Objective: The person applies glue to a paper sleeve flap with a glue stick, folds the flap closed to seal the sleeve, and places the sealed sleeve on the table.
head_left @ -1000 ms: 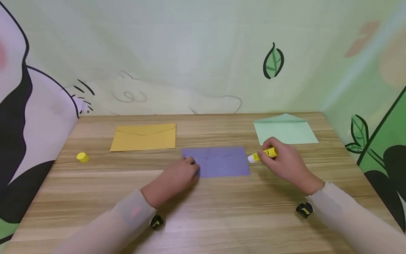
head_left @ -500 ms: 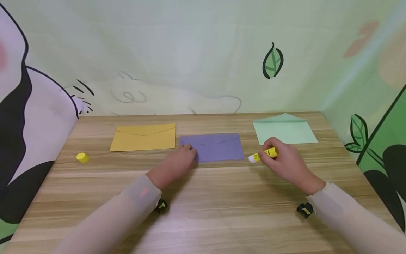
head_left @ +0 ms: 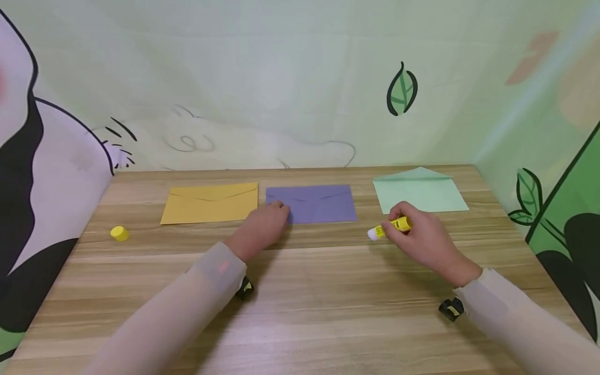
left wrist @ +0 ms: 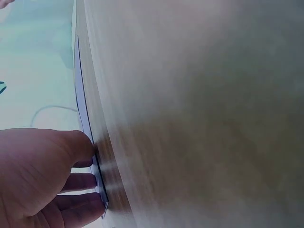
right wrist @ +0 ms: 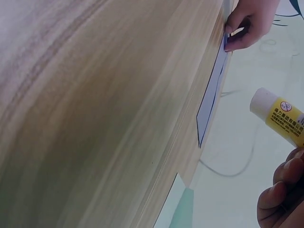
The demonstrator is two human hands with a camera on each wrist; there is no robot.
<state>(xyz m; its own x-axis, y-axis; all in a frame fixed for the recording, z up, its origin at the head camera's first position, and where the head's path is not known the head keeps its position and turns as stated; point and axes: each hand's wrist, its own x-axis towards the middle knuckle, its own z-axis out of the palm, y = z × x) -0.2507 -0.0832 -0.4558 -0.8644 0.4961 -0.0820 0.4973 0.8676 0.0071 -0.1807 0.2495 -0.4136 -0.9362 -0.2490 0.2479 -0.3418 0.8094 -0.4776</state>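
My left hand [head_left: 264, 225] holds the purple envelope [head_left: 323, 203] at its left end, thumb at the near edge and fingertips on the paper. In the left wrist view the envelope [left wrist: 81, 90] appears nearly edge-on beneath the fingers. To its left lies a yellow envelope [head_left: 211, 204], flap folded down. A mint-green envelope [head_left: 422, 195] lies to the right, its flap raised. My right hand [head_left: 424, 237] grips a yellow glue stick [head_left: 399, 225] above the table, white end pointing left. Printed text shows on the glue stick [right wrist: 285, 118] in the right wrist view.
A yellow cap [head_left: 119, 233] rests on the wooden table [head_left: 319, 302] near its left edge. Behind the table hangs a pale green backdrop [head_left: 281, 78] with drawn leaves and a cartoon figure.
My left hand has slid the purple envelope away from me and slightly left, into line with the yellow and green ones. The right hand with the glue stick has stayed almost still.
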